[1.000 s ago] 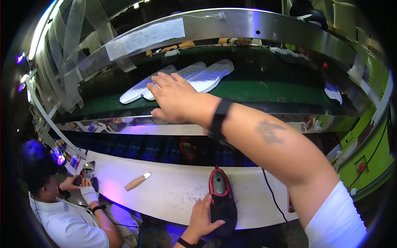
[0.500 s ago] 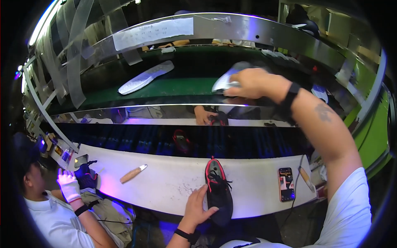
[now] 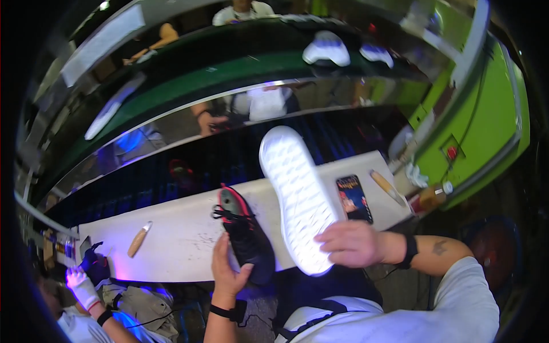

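Note:
My left hand (image 3: 227, 273) is wrapped round the toe end of a black shoe upper (image 3: 254, 244) with a red-edged collar and black laces. The upper rests at the near edge of the white worktable (image 3: 177, 251), its heel pointing away from me. To its right, my right hand (image 3: 353, 244) grips a white shoe sole (image 3: 294, 191) by its near end. The sole is held up above the table, its patterned face toward me. My right fingertips lie over its edge; the thumb is hidden.
Wooden-handled knives lie at left (image 3: 139, 240) and right (image 3: 386, 186), the latter beside a phone (image 3: 354, 199). Beyond runs a green conveyor belt (image 3: 189, 86) carrying soles (image 3: 327, 50). A co-worker's gloved hand (image 3: 82, 288) is at far left. A green panel (image 3: 486, 114) stands right.
My right hand has come back from the conveyor to the table, bringing the white sole. My left hand stays on the shoe upper. The view has turned to the right.

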`<state>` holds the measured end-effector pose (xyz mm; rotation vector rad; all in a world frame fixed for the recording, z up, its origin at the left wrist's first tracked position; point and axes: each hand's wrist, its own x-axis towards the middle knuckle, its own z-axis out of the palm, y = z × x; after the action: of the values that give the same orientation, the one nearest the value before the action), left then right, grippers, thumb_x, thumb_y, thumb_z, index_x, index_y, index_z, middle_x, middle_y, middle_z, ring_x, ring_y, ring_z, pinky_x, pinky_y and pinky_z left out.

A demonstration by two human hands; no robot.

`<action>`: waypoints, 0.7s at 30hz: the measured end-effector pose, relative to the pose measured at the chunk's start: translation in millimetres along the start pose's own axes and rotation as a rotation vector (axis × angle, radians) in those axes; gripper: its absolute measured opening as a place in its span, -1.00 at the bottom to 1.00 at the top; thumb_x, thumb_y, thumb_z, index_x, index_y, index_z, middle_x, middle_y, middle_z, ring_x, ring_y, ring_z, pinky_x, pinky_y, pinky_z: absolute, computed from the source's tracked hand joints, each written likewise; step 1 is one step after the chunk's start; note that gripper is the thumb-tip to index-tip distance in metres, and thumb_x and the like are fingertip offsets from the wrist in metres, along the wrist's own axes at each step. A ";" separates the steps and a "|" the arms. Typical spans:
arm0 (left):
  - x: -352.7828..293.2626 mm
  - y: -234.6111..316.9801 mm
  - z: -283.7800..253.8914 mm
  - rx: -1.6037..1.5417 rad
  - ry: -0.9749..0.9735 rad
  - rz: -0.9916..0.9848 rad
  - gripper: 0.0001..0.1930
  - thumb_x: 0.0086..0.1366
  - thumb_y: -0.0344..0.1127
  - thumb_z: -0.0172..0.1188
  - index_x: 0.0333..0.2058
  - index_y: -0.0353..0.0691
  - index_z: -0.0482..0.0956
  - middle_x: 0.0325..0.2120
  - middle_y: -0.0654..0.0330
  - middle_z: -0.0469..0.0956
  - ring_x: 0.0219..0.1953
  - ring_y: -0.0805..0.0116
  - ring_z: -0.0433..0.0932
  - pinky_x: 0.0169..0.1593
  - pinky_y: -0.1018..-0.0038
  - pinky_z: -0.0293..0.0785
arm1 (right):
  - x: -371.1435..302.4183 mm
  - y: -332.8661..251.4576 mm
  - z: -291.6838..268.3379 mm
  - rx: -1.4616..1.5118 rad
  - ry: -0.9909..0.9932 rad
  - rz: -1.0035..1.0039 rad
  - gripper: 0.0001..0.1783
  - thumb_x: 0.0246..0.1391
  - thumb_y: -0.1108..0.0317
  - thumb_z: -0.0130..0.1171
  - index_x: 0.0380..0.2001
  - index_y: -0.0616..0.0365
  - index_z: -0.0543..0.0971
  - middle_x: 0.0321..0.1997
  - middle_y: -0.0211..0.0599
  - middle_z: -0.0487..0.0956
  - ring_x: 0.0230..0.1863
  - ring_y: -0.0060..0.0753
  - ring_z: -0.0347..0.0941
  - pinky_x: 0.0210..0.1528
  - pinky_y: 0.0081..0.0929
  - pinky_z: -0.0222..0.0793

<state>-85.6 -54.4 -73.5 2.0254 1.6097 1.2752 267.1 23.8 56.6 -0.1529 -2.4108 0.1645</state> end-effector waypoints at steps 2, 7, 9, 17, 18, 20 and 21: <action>-5.0 5.9 3.3 0.028 0.005 0.022 -0.02 0.15 0.30 0.30 0.33 -0.30 0.23 0.29 -0.28 0.26 0.28 -0.26 0.34 0.33 0.04 0.26 | -54.4 -17.3 32.7 0.061 -0.081 0.120 -0.96 -0.02 0.49 0.24 -0.45 0.11 0.59 -0.18 -0.27 0.64 0.07 -0.20 0.59 0.15 -0.20 0.51; -42.5 15.1 1.7 0.291 -0.125 0.163 -0.07 0.07 0.32 0.40 0.33 0.01 0.29 0.32 -0.33 0.15 0.30 -0.33 0.30 0.30 -0.02 0.31 | -114.1 -38.6 68.1 0.064 -0.145 0.532 -0.60 -0.13 0.44 0.36 -0.13 -0.01 0.61 0.11 -0.17 0.49 0.31 -0.11 0.37 0.30 -0.09 0.35; -50.5 6.0 10.4 0.351 -0.086 0.173 -0.12 0.05 0.13 0.47 0.30 -0.01 0.32 0.33 -0.32 0.14 0.30 -0.31 0.30 0.30 0.00 0.32 | -125.2 -42.4 81.6 0.080 -0.064 0.588 -0.50 -0.17 0.44 0.39 -0.05 -0.04 0.60 0.17 -0.15 0.44 0.31 -0.06 0.36 0.30 -0.09 0.35; -28.2 27.2 3.4 0.413 -0.052 0.197 -0.31 0.09 -0.38 0.45 0.22 0.03 0.41 0.40 -0.20 0.07 0.37 -0.26 0.22 0.37 -0.03 0.24 | -136.3 -44.5 114.6 -0.011 0.146 0.654 -0.44 -0.18 0.48 0.40 0.00 -0.07 0.61 0.16 -0.22 0.43 0.23 -0.11 0.44 0.21 -0.19 0.41; -21.5 35.7 -1.1 0.387 -0.003 0.241 -0.36 0.12 -0.37 0.44 0.20 0.02 0.43 0.40 -0.21 0.08 0.37 -0.26 0.23 0.37 -0.03 0.23 | -137.7 -45.4 115.1 0.003 0.146 0.665 -0.44 -0.18 0.48 0.40 0.00 -0.07 0.61 0.16 -0.22 0.43 0.23 -0.11 0.44 0.21 -0.19 0.41; 17.4 75.3 -8.3 0.262 0.102 0.185 -0.55 0.34 -0.11 0.27 0.13 -0.08 0.44 0.33 -0.26 0.21 0.35 -0.31 0.23 0.38 -0.09 0.18 | -140.6 -44.1 113.8 0.005 0.184 0.653 -0.51 -0.14 0.48 0.40 -0.04 -0.06 0.63 0.12 -0.28 0.47 0.17 -0.21 0.49 0.20 -0.25 0.42; 26.5 79.3 -22.3 0.303 0.222 0.046 -0.48 0.45 0.11 0.03 0.16 -0.18 0.41 0.28 -0.24 0.32 0.31 -0.21 0.33 0.38 -0.05 0.22 | -141.1 -44.0 110.7 0.014 0.184 0.662 -0.51 -0.14 0.48 0.40 -0.04 -0.06 0.63 0.12 -0.28 0.47 0.17 -0.21 0.49 0.20 -0.25 0.42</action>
<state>-50.2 -65.9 4.6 2.1667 1.9724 1.3869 295.7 -49.9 -110.3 -0.9157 -2.0934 0.4446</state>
